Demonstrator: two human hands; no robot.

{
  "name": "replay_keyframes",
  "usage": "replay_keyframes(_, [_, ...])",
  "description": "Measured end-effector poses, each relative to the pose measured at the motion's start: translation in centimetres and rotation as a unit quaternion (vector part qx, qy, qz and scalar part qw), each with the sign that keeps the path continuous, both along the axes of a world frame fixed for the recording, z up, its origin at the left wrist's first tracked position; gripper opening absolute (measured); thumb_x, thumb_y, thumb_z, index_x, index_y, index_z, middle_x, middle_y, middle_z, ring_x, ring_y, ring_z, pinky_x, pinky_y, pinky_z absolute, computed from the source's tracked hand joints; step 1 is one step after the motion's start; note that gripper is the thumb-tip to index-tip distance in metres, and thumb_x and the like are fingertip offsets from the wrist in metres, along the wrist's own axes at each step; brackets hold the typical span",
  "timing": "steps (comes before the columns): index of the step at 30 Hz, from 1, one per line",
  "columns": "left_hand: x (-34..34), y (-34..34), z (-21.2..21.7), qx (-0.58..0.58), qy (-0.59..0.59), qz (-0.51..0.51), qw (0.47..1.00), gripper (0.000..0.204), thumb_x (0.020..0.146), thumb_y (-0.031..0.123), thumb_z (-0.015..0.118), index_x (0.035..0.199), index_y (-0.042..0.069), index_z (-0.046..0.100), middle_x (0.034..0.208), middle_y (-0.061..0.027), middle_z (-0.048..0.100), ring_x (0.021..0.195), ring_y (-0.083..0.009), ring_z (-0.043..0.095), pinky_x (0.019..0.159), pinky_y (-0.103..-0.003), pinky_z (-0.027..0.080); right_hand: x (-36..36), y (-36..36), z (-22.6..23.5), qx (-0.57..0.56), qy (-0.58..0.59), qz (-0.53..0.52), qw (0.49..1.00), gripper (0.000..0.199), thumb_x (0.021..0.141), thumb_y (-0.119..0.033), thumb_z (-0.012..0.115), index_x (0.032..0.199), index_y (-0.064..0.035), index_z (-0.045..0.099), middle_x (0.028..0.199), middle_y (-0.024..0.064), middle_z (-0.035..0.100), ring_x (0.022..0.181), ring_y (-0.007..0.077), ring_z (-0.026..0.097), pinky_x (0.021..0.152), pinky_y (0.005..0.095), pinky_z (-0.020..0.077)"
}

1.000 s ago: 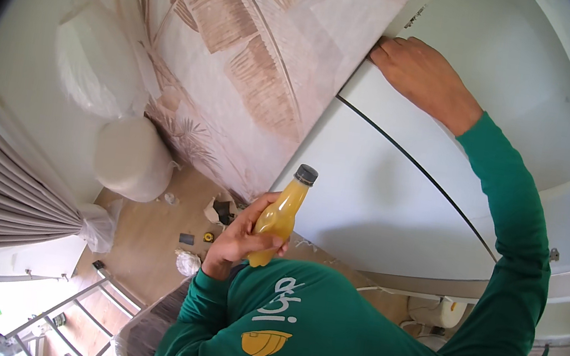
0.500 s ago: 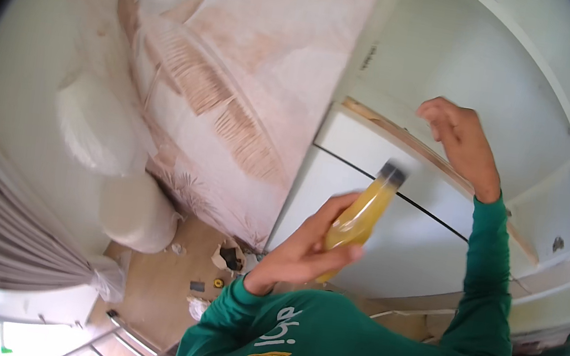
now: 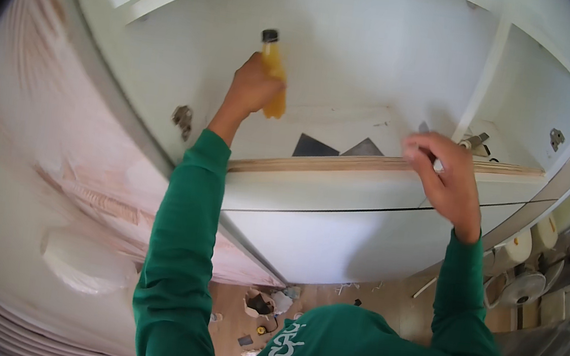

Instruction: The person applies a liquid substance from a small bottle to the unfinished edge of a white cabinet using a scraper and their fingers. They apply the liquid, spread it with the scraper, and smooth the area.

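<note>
My left hand is wrapped round a clear plastic bottle of yellow liquid with a black cap, held nearly upright. Both are inside the open white cabinet, above its base. Over the cabinet's raw wooden front edge hangs my right hand. Its fingers are loosely curled, with a gap between thumb and forefinger, and nothing shows in them. Two flat dark grey pieces lie on the cabinet base behind that edge. A small greyish metal object rests beyond my right hand, too small to name.
Metal hinges are fixed on the cabinet's side walls, and an upright divider stands at the right. White panels front the cabinet below. A bag and scraps lie on the floor. A fan stands at the right.
My view has turned toward the cabinet. My left hand has carried the bottle from in front of my chest into the cabinet. My right hand is now lower, by the wooden edge.
</note>
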State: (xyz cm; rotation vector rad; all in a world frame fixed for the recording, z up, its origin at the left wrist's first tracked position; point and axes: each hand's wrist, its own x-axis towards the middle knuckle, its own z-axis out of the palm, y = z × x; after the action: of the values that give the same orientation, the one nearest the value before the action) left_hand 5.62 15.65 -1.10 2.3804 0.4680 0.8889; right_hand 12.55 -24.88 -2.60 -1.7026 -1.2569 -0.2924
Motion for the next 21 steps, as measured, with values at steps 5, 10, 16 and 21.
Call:
replay_keyframes(5, [3.7,4.7,-3.7,-0.053,0.061,0.071,0.994,0.045,0.086,0.017,0.082,0.124,-0.002,0.067,0.113,-0.0187,0.078,0.103,-0.0349,0.078,0.089,-0.045,0.062,1.7,-8.7,0.9,0.081,-0.058,-0.073,0.992,0.013,0.099,-0.007,0.079,0.108,0.0021,0.078,0.078,0.0073,0.067,0.071,0.0133,0.061,0.067,0.0291,0.0489])
replay_keyframes(10, [2.4,6.2,-5.2,-0.203,0.015,-0.052,0.978,0.044,0.091,0.014,0.082,0.130,0.003,0.064,0.109,-0.0069,0.074,0.093,-0.0193,0.073,0.075,-0.035,0.060,7.4,-15.5,1.9,0.034,-0.051,-0.208,0.976,0.017,0.101,-0.013,0.079,0.109,0.0022,0.077,0.077,0.0045,0.067,0.071,0.0112,0.057,0.067,0.0289,0.0466])
replay_keyframes(16, [0.7,1.9,-2.0,-0.207,0.039,-0.003,0.978,0.053,0.091,0.018,0.084,0.137,0.003,0.062,0.120,-0.0067,0.070,0.105,-0.0182,0.069,0.086,-0.035,0.056,14.3,-20.9,2.4,-0.005,-0.017,-0.263,0.965,0.023,0.109,-0.022,0.071,0.107,0.0007,0.075,0.080,0.0022,0.065,0.069,0.0101,0.049,0.065,0.0285,0.0435])
replay_keyframes(21, [0.3,2.3,-1.8,-0.153,0.076,0.043,0.984,0.066,0.093,0.026,0.085,0.147,0.000,0.056,0.128,-0.0119,0.069,0.111,-0.0223,0.069,0.095,-0.038,0.056,18.8,-20.9,3.4,-0.096,-0.010,-0.248,0.964,0.020,0.108,-0.020,0.069,0.109,-0.0012,0.075,0.080,0.0068,0.068,0.065,0.0174,0.053,0.063,0.0343,0.0461])
